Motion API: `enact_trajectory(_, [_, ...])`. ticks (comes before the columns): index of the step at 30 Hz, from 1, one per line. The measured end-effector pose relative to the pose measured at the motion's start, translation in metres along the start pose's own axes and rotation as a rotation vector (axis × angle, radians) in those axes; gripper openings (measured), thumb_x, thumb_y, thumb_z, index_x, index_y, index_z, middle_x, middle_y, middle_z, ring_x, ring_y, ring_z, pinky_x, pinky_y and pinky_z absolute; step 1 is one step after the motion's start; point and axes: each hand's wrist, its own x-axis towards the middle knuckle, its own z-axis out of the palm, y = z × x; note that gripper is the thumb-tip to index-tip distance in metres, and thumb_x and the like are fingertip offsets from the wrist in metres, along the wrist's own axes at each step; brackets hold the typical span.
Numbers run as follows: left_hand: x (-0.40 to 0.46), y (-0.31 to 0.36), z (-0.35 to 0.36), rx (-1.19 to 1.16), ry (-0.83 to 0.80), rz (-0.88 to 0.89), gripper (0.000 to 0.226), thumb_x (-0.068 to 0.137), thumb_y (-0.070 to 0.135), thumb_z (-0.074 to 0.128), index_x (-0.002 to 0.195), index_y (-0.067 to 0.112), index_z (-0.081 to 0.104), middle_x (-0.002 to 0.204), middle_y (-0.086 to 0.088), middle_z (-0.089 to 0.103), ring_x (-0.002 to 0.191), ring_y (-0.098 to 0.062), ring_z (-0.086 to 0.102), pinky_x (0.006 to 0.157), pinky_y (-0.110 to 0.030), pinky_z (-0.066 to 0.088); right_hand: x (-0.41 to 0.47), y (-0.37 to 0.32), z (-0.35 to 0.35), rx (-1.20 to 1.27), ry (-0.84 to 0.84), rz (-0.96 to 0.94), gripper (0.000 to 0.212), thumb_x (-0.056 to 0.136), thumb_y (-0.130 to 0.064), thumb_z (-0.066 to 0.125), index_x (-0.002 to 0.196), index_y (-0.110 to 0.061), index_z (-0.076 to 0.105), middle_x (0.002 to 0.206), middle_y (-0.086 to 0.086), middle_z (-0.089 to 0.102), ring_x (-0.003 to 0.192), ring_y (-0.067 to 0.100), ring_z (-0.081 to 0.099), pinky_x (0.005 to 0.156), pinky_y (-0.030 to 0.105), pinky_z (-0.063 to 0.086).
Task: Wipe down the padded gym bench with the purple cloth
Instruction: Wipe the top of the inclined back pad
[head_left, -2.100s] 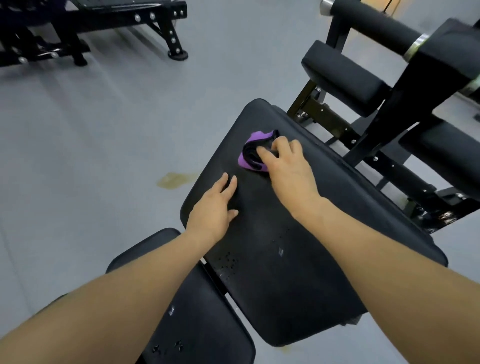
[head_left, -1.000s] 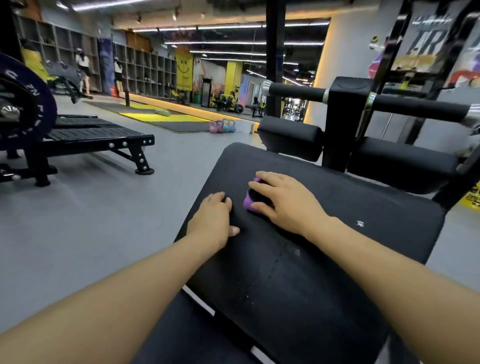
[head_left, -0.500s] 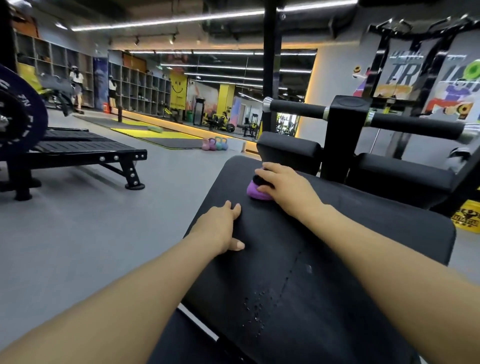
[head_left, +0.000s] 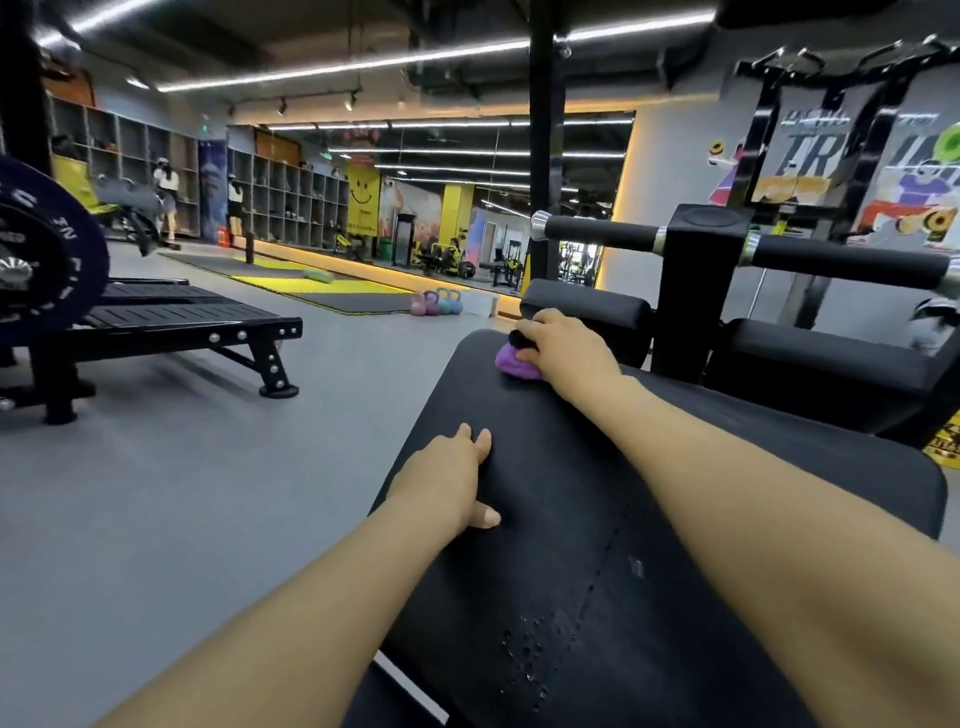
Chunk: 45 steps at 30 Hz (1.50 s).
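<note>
The black padded bench (head_left: 561, 525) fills the lower middle of the head view, with water drops on its near part. At the pad's far end my right hand (head_left: 563, 348) presses down on the bunched purple cloth (head_left: 511, 362), which shows purple with a black part under my fingers. My left hand (head_left: 449, 480) lies flat on the pad's left edge, fingers apart, holding nothing. Most of the cloth is hidden under my right hand.
Black roller pads (head_left: 587, 312) and a bar with foam grips (head_left: 831, 262) stand just beyond the bench's far end. A black platform (head_left: 171, 322) and a weight plate (head_left: 41, 249) are on the left. Kettlebells (head_left: 436, 304) sit on the grey floor further off.
My right hand has pushed the cloth away along the pad to its far end. My left hand has stayed on the left edge. The head has lifted from looking down to looking forward.
</note>
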Motion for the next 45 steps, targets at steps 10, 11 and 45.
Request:
enact_trajectory(10, [0.001, 0.000, -0.002, -0.029, -0.023, -0.026, 0.092, 0.085, 0.033, 0.067, 0.151, 0.025, 0.004, 0.159, 0.002, 0.000, 0.142, -0.026, 0.023, 0.109, -0.039, 0.034, -0.067, 0.030, -0.018, -0.023, 0.075, -0.044, 0.035, 0.095, -0.028, 0.050, 0.125, -0.013, 0.055, 0.130, 0.008, 0.048, 0.113, 0.030, 0.047, 0.085, 0.035, 0.044])
enact_trajectory(11, [0.001, 0.000, -0.002, -0.017, -0.021, -0.022, 0.091, 0.086, 0.033, 0.066, 0.151, 0.025, 0.004, 0.159, 0.002, 0.000, 0.142, -0.026, 0.022, 0.110, -0.039, 0.034, -0.051, 0.025, -0.014, -0.028, 0.064, -0.009, 0.034, 0.095, -0.028, 0.048, 0.125, -0.012, 0.055, 0.129, 0.009, 0.047, 0.114, 0.031, 0.046, 0.084, 0.035, 0.043])
enact_trajectory(45, [0.000, 0.001, -0.002, 0.020, -0.024, -0.034, 0.090, 0.086, 0.036, 0.064, 0.151, 0.024, 0.003, 0.159, 0.002, 0.000, 0.140, -0.025, 0.026, 0.107, -0.039, 0.037, -0.071, 0.042, -0.026, 0.097, 0.055, 0.152, 0.038, 0.096, -0.023, 0.049, 0.133, -0.014, 0.051, 0.138, 0.006, 0.045, 0.121, 0.029, 0.043, 0.096, 0.036, 0.038])
